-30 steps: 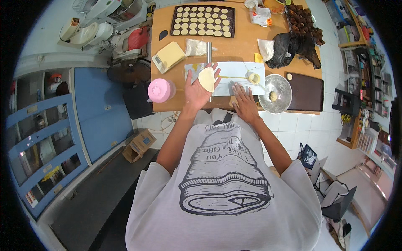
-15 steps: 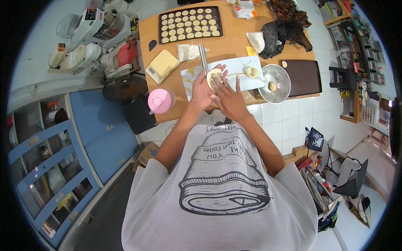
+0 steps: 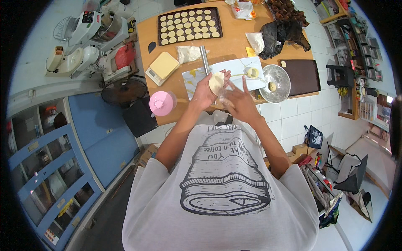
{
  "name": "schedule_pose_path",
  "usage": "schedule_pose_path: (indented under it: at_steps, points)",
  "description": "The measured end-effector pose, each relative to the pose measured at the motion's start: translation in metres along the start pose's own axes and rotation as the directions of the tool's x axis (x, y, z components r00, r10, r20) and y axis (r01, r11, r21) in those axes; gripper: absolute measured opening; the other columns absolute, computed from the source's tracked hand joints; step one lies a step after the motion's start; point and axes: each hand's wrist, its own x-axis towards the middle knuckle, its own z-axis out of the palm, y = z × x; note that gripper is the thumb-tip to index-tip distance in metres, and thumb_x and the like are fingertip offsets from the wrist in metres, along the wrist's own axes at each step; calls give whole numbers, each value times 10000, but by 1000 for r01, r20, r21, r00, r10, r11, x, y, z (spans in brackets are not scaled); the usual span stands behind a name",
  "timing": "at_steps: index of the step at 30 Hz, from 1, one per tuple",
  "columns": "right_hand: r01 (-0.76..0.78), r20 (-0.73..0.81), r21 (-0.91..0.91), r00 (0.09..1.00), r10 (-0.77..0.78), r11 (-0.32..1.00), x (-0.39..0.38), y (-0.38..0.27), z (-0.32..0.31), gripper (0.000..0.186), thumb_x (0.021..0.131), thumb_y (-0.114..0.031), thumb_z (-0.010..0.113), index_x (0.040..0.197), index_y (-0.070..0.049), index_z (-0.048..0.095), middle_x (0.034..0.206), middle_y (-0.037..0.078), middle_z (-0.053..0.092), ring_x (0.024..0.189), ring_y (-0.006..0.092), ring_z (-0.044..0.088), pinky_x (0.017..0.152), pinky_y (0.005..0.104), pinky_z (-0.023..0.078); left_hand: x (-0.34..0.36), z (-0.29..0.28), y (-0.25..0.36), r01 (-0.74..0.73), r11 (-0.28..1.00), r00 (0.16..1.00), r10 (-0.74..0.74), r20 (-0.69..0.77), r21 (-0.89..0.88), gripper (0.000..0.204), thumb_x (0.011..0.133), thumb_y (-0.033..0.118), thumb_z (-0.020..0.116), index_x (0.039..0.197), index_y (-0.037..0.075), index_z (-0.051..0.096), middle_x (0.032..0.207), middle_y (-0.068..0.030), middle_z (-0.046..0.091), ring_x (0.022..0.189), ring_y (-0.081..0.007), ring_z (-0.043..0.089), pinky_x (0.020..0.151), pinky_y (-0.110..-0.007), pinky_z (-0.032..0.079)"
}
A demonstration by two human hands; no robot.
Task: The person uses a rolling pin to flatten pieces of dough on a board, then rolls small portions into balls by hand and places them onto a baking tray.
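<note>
Work surface: wooden table (image 3: pixel 236 39), edge nearest the person facing a white tiled floor (image 3: pixel 272 113). Left side of room: blue door panel (image 3: pixel 104 125), black fan (image 3: pixel 124 90), stand mixer (image 3: pixel 79 58). Right side: stocked shelves (image 3: pixel 366 54).

Left hand (image 3: pixel 208 93) is palm up above the near-left part of the marbled board (image 3: pixel 230 67), fingers extended, not curled. The dough disc (image 3: pixel 216 83) lies on that palm and fingers, tilted, pale, off the board. Right hand (image 3: pixel 243 104) is just right of it, fingers spread apart, index pointing away from the body. Fingertips blurred; can't tell if they touch the disc.

Steel rolling pin (image 3: pixel 204 58) lies across the left part of the board, far end past its edge; left hand and disc cover part of it. Pale ring (image 3: pixel 252 72) sits on the board's right part. Right of that: metal bowl (image 3: pixel 283 79) with a dough ball (image 3: pixel 271 86) in it, then dark tray (image 3: pixel 301 77) with one dough piece (image 3: pixel 283 64) at its far-left corner.

Left side of table: pink jug (image 3: pixel 162 103), kitchen scale (image 3: pixel 164 65), clear bag of white powder (image 3: pixel 188 53). Far side: baking tray (image 3: pixel 218 23) with rows of dough rounds (image 3: pixel 188 31). Far right: black plastic bag (image 3: pixel 270 39), brown paper cups (image 3: pixel 284 12).
</note>
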Motion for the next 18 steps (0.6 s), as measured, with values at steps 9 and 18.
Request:
schedule_pose_path:
  at_steps: [9, 18]
  points:
    - [7, -33, -73, 999, -10, 997, 0, -6, 12, 531, 1015, -390, 536, 1430, -61, 525, 1520, 105, 484, 1478, 307, 362, 1167, 731, 87, 9, -4, 2, 120, 993, 992, -120, -45, 5, 559, 1105, 322, 326, 1482, -89, 362, 1502, -213, 479, 1378, -290, 495, 1171, -387, 390]
    - [-84, -244, -156, 969, 44, 984, 2, -5, 21, 567, 1020, -388, 523, 1482, -65, 461, 1552, 111, 439, 1502, 300, 320, 1138, 772, 63, 11, 1, 1, 184, 983, 983, -184, 13, 6, 563, 1113, 317, 304, 1472, -114, 346, 1465, -254, 493, 1376, -307, 491, 1176, -443, 398]
